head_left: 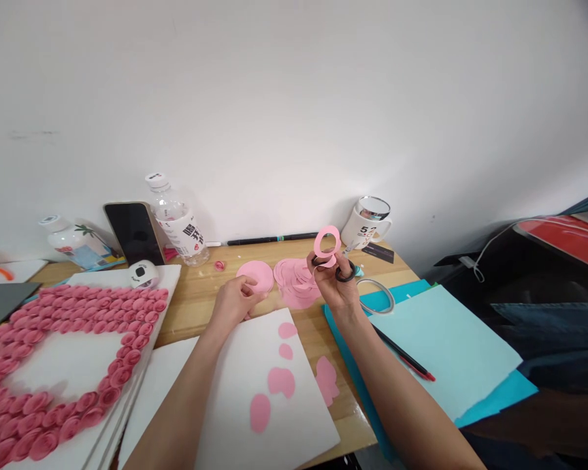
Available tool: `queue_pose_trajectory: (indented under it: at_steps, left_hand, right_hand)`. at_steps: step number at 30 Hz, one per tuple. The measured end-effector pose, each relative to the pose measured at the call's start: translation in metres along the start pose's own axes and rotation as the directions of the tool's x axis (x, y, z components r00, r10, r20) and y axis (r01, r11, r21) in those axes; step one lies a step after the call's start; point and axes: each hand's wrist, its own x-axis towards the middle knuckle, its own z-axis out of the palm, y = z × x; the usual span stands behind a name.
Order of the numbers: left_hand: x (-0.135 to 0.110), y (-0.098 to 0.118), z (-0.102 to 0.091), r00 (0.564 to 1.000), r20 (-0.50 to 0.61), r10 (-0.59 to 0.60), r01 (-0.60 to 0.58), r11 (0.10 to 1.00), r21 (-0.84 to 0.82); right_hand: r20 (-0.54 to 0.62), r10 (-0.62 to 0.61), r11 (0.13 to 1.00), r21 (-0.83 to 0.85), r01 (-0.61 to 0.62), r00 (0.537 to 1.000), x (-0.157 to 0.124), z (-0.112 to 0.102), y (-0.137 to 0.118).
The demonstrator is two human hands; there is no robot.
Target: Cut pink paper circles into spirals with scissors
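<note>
My left hand (236,299) is closed in a pinch at the near edge of a stack of pink paper circles (255,273). How many sheets lie between its fingers is hidden. My right hand (339,287) grips black-handled scissors (345,273), blades pointing away toward the mug. A curled pink paper strip (318,244) stands up from the fingers of that hand. Between both hands lies a heap of cut pink paper spirals (296,277). Small pink paper scraps (281,382) rest on a white board (225,418) below my left hand.
Rolled pink paper roses (117,375) cover a white panel at left. Behind stand a phone (134,232), a water bottle (179,225), a smaller bottle (76,245) and a white mug (362,225). Tape (389,297), pens (406,352) and blue sheets (451,346) lie right.
</note>
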Motion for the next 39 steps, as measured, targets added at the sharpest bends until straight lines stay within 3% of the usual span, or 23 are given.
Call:
queue_pose_trajectory:
  at_steps: [3,7,11,16,22,25,27,32,37,39]
  left_hand:
    - [-0.002,0.002,-0.005,0.989,-0.140,0.043,0.007,0.942,0.337]
    - [-0.003,0.001,-0.007,0.995,-0.091,0.049,0.000,0.882,0.472]
    - [-0.001,-0.002,-0.001,0.985,-0.065,0.162,-0.118,0.892,0.437]
    - [0.004,-0.010,0.005,0.936,-0.030,0.349,-0.310,0.865,0.394]
    - [0.004,-0.009,0.006,0.942,0.028,0.333,-0.314,0.853,0.417]
    - [0.003,-0.008,0.003,0.937,0.066,0.343,-0.337,0.836,0.433]
    - [0.003,-0.008,0.002,0.934,0.079,0.347,-0.348,0.842,0.413]
    - [0.004,-0.009,-0.001,0.927,0.075,0.368,-0.370,0.862,0.346]
    - [0.004,-0.009,0.000,0.924,0.032,0.380,-0.367,0.863,0.348]
    - [0.005,-0.009,0.001,0.935,-0.024,0.353,-0.323,0.881,0.346]
  right_hand:
    - [0.024,0.019,1.000,0.025,-0.019,1.000,0.001,-0.001,0.000]
    - [0.023,0.003,1.000,-0.025,-0.002,1.000,0.003,-0.003,-0.001]
    - [0.023,-0.012,0.998,-0.058,0.013,1.000,0.007,-0.006,-0.003]
    - [-0.061,-0.064,0.986,-0.158,0.054,0.996,0.012,-0.009,-0.005]
    - [-0.231,-0.099,0.940,-0.341,0.015,0.968,0.007,-0.009,0.004]
    - [-0.210,-0.243,0.876,-0.466,0.122,0.947,0.005,-0.009,0.007]
    - [-0.216,-0.355,0.819,-0.542,0.191,0.910,0.004,-0.009,0.008]
    - [-0.247,-0.514,0.683,-0.698,0.217,0.822,0.003,-0.011,0.008]
    - [-0.155,-0.622,0.591,-0.736,0.329,0.768,0.001,-0.009,0.008]
    - [-0.082,-0.595,0.575,-0.739,0.352,0.800,-0.001,-0.006,0.010]
